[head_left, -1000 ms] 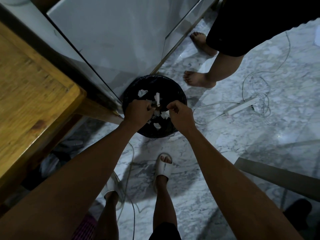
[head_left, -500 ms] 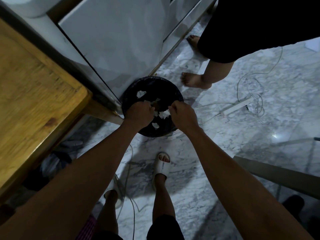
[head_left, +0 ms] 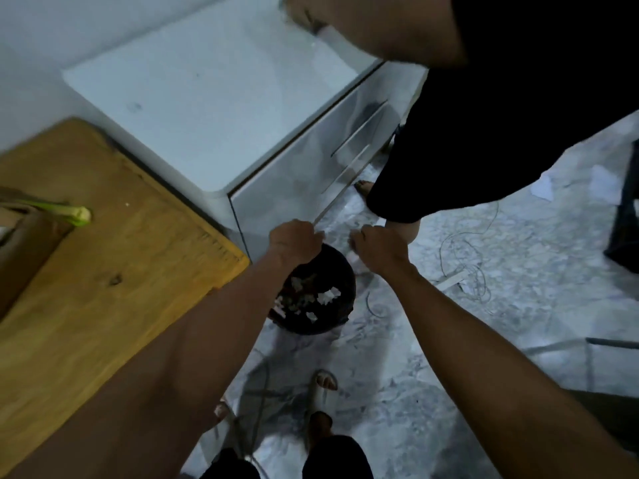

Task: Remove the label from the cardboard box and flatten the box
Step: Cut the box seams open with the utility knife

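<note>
Head view is showing both hands raised over a round black-lined waste bin standing on the pale marble floor. Far to the left of the grip, a yellow-brown wooden tabletop is carrying a green stalk, and part of a brown, cardboard-like shape is showing at the frame's left edge; whether that is the cardboard box is impossible to tell. Just behind the hands a white glossy cabinet is standing. The left hand is curling its fingers into a fist, and the right hand is doing the same close beside it, the two a little apart; motion blur is hiding whether either is pinching a scrap, so I cannot tell what they are holding. Below the grip, small white torn paper bits are lying inside the bin. Right of the grip, another person in black clothing is standing, with a white power strip and tangled cable lying on the floor.

Judging by the scraps, the label removal is looking largely done and its pieces are being discarded. Flattening the box is seemingly remaining.
</note>
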